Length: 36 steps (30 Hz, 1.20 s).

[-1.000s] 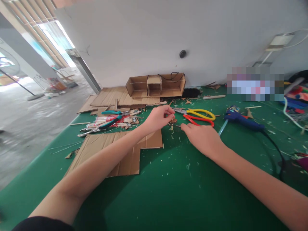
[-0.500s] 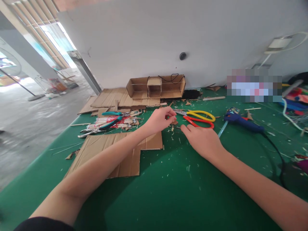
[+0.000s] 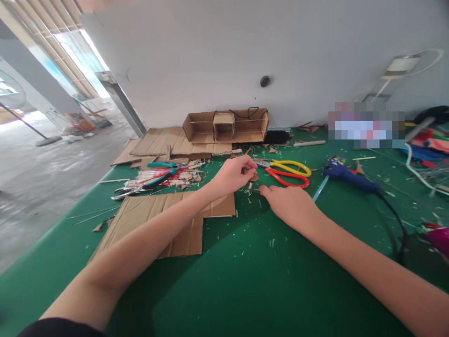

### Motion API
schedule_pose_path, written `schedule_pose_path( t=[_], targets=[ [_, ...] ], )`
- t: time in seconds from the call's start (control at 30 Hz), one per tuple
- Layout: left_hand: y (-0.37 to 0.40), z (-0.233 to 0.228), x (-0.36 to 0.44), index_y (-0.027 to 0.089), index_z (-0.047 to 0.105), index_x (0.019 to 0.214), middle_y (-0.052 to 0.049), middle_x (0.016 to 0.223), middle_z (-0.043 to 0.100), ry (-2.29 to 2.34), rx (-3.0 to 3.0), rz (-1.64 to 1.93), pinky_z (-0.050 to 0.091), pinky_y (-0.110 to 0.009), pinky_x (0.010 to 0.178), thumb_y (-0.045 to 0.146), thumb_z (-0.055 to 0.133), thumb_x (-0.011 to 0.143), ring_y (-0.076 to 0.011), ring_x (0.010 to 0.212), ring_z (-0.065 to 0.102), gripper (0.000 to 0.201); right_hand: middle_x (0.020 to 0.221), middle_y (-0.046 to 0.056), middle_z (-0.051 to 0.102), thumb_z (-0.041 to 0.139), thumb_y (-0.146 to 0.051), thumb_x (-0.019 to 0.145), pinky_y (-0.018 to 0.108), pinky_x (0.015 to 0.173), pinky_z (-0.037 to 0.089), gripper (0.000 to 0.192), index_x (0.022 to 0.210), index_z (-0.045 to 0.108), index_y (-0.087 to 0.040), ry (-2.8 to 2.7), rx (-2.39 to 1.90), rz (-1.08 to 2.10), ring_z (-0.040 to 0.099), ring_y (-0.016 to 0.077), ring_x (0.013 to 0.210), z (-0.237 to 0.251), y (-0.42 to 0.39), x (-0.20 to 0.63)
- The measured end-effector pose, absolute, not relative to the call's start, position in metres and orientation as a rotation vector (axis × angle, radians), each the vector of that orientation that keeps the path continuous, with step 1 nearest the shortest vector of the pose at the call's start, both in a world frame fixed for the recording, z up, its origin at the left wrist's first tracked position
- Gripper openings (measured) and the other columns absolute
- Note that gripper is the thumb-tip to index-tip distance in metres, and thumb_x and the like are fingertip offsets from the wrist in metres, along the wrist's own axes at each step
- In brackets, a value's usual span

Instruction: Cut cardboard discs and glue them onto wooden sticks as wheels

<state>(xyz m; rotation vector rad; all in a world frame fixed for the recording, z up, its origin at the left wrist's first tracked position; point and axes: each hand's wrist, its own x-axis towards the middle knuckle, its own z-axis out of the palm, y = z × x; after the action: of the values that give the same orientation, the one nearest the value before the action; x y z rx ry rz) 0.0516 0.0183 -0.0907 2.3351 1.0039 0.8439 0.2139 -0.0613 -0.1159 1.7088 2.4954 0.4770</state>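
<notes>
Over the scraps at the middle of the table, my left hand (image 3: pixel 234 174) is closed in a pinch. Whatever lies between its fingertips is too small to make out. My right hand (image 3: pixel 293 205) is closed, knuckles up, around a thin dark metal tool, whose narrow tip (image 3: pixel 257 190) points left toward my left hand. Most of that tool is hidden in the fist. Just beyond the right hand lie scissors (image 3: pixel 288 174) with one yellow and one red handle loop. A flat cut piece of cardboard (image 3: pixel 182 234) lies under my left forearm.
Teal-handled pliers (image 3: pixel 163 175) rest on a bundle of wooden sticks (image 3: pixel 182 178) at left. A cardboard box with compartments (image 3: pixel 245 128) stands against the wall. At right lies a blue glue gun (image 3: pixel 351 178) with its cord. Wood shavings litter the green tabletop (image 3: pixel 245 281).
The view has shifted slightly. My right hand has drawn back a little from the scissors' red handle, and more of the thin tool's tip shows. My left hand keeps its pinch.
</notes>
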Motion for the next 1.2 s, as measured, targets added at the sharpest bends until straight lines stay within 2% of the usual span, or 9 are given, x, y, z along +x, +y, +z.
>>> schedule_pose_path(
  t=[0.1,0.27,0.5,0.77,0.87,0.97,1.07,1.2],
  targets=[
    [0.019,-0.091,0.050,0.016,0.057,0.083,-0.005,0.081,0.069,1.022,2.300,0.838,0.048,-0.025,0.063,0.015,0.050,0.077,-0.0128,0.072,0.064,0.009,0.071,0.004,0.065,0.035,-0.009,0.085,0.027,0.041,0.013,0.023,0.093,0.056,-0.016,2.505,1.713,0.608,0.058,0.0159,0.049,-0.118,-0.062,0.216],
    [0.020,-0.092,0.047,0.016,0.057,0.083,-0.004,0.082,0.070,1.004,2.256,0.846,0.049,-0.024,0.064,0.012,0.050,0.076,-0.0122,0.073,0.065,0.010,0.071,0.004,0.065,0.031,-0.016,0.091,0.027,0.041,0.010,0.025,0.089,0.055,-0.017,2.457,1.801,0.840,0.056,0.0152,0.046,-0.119,-0.059,0.220],
    [0.024,-0.094,0.048,0.016,0.056,0.081,-0.005,0.079,0.070,1.033,2.192,0.834,0.049,-0.026,0.064,0.014,0.049,0.076,-0.0125,0.072,0.064,0.008,0.068,0.004,0.064,0.032,-0.020,0.090,0.028,0.042,0.011,0.024,0.090,0.056,-0.018,2.543,1.791,0.631,0.046,0.0106,0.039,-0.121,-0.049,0.224],
    [0.024,-0.097,0.048,0.015,0.055,0.082,-0.007,0.081,0.069,0.972,2.101,0.816,0.051,-0.027,0.065,0.015,0.047,0.078,-0.0133,0.074,0.066,0.008,0.071,0.002,0.064,0.037,-0.013,0.084,0.026,0.042,0.013,0.021,0.095,0.054,-0.020,2.537,1.747,0.438,0.052,0.0128,0.044,-0.123,-0.046,0.225],
    [0.023,-0.096,0.050,0.015,0.055,0.082,-0.007,0.080,0.069,0.924,2.105,0.798,0.051,-0.026,0.065,0.016,0.048,0.078,-0.0132,0.074,0.066,0.008,0.070,0.000,0.063,0.040,-0.008,0.079,0.026,0.043,0.012,0.023,0.094,0.054,-0.020,2.530,1.689,0.464,0.055,0.0141,0.048,-0.123,-0.050,0.225],
    [0.022,-0.093,0.049,0.015,0.056,0.082,-0.007,0.082,0.069,0.945,2.143,0.795,0.051,-0.026,0.065,0.017,0.049,0.078,-0.0137,0.076,0.066,0.008,0.072,0.001,0.063,0.039,-0.009,0.081,0.026,0.042,0.009,0.021,0.093,0.054,-0.019,2.531,1.687,0.541,0.056,0.0145,0.049,-0.123,-0.054,0.224],
    [0.024,-0.090,0.046,0.016,0.057,0.081,-0.007,0.086,0.069,0.980,2.205,0.791,0.050,-0.027,0.067,0.018,0.050,0.078,-0.0145,0.079,0.065,0.008,0.071,0.001,0.063,0.036,-0.013,0.087,0.027,0.041,0.008,0.019,0.090,0.054,-0.018,2.532,1.711,0.672,0.057,0.0151,0.050,-0.123,-0.055,0.223],
    [0.026,-0.088,0.044,0.017,0.058,0.077,-0.005,0.084,0.069,0.961,2.273,0.803,0.048,-0.028,0.070,0.018,0.050,0.078,-0.0140,0.079,0.063,0.009,0.069,0.002,0.063,0.031,-0.024,0.093,0.027,0.041,0.008,0.026,0.086,0.055,-0.017,2.527,1.823,0.797,0.056,0.0145,0.048,-0.123,-0.052,0.224]
  ],
)
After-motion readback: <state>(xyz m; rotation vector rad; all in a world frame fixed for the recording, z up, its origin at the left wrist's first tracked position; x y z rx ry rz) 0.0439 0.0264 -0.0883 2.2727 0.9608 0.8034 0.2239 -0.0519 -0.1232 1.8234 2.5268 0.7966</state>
